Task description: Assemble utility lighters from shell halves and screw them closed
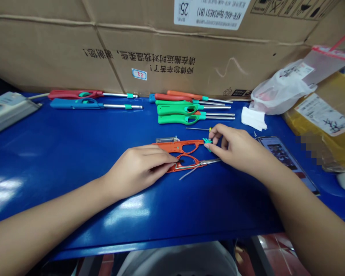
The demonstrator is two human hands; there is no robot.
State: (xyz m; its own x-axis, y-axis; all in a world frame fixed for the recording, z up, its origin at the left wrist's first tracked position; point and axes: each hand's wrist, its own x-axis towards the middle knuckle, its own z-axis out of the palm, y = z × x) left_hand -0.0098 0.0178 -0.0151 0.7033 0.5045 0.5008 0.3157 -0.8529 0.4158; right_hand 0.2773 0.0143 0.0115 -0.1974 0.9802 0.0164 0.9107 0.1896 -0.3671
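Observation:
An opened orange lighter shell point(186, 146) lies in two halves on the blue table point(74, 153), with a metal tube point(209, 162) sticking out to the right. My left hand point(138, 168) rests on the shell's left end, fingers closed and pressing it down. My right hand point(235, 147) pinches a small teal plastic part point(207, 142) at the shell's right end. A thin metal rod with a yellow tip point(198, 128) lies just behind the shell.
Several finished green and orange lighters point(189, 109) lie behind, a red one point(74, 94) and a blue one point(80, 103) to the left. A cardboard box point(161, 50) walls the back. A phone point(287, 157), white pads point(253, 118) and plastic bags point(281, 88) sit at right; a grey device point(5, 111) at left.

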